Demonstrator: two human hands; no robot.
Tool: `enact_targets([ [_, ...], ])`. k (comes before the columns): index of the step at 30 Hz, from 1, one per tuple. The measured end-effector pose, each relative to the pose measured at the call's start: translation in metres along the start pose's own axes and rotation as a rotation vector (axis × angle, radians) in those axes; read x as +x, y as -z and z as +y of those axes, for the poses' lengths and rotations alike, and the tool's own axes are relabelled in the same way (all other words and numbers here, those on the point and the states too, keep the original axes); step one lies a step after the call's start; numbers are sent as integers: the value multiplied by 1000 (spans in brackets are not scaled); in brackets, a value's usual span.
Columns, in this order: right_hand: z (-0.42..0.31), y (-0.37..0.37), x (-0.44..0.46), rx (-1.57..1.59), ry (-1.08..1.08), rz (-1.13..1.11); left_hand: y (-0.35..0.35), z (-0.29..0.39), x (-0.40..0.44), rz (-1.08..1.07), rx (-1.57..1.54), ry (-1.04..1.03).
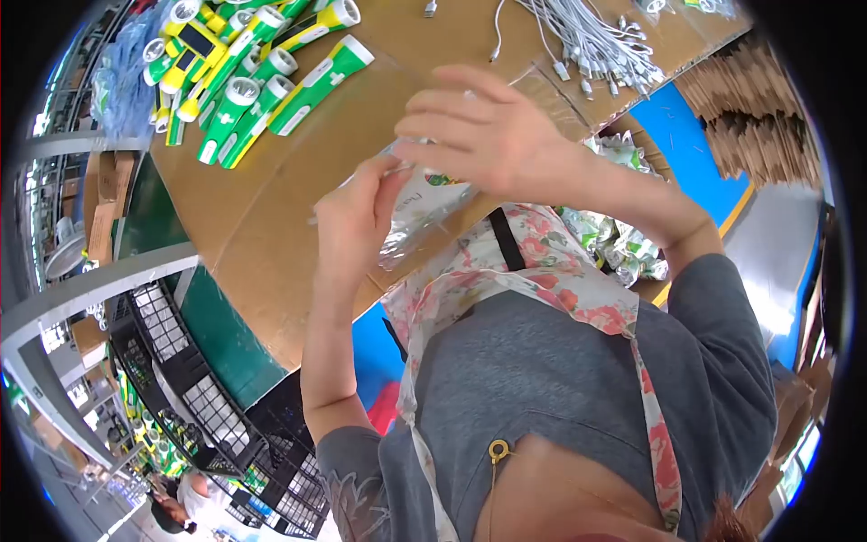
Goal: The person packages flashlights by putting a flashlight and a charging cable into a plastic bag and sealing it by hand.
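Note:
A clear plastic bag (pixel 411 212) with printing on it lies at the near edge of the cardboard-covered table (pixel 262 208). My left hand (pixel 357 208) pinches the bag's upper edge between thumb and fingers. Over the bag's upper right part, my right hand (pixel 483 135) is spread, its fingers pointing left; whether it touches the plastic is unclear. Green, white and yellow flashlights (pixel 321 86) are heaped beyond my left hand. White cables (pixel 601 54) lie in a bundle beyond my right hand.
An open box of wrapped packets (pixel 623 230) stands below the table's right side. Stacked cardboard pieces (pixel 754 108) are at the right. Blue plastic bags (pixel 131 77) lie at the far left. Black wire crates (pixel 194 379) and a person (pixel 194 501) are at the lower left.

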State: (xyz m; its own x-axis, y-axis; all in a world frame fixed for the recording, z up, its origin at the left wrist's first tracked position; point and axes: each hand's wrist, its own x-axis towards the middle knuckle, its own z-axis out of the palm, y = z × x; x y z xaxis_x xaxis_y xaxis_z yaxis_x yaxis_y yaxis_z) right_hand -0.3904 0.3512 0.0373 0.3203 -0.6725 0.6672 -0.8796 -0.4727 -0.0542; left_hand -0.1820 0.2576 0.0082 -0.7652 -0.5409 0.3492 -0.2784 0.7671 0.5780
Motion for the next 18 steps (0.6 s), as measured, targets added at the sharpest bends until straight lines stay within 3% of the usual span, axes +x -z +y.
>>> enact_targets([
  [2,0,-31,0,246,-46,-57,5,0,0,30,-225,178],
  [4,2,-35,6,300,-25,-63,8,-7,-9,71,-404,352],
  [9,15,-29,17,846,-273,-344,17,21,10,-20,-38,121],
  [11,20,-29,14,1170,-422,-342,20,25,11,-71,-223,186],
  [14,14,-22,13,1237,-528,-440,11,26,15,-63,-326,228],
  [15,16,-16,18,926,-382,-533,12,27,16,-54,-259,245],
  [18,12,-18,19,488,49,-238,13,30,22,-16,-300,302],
])
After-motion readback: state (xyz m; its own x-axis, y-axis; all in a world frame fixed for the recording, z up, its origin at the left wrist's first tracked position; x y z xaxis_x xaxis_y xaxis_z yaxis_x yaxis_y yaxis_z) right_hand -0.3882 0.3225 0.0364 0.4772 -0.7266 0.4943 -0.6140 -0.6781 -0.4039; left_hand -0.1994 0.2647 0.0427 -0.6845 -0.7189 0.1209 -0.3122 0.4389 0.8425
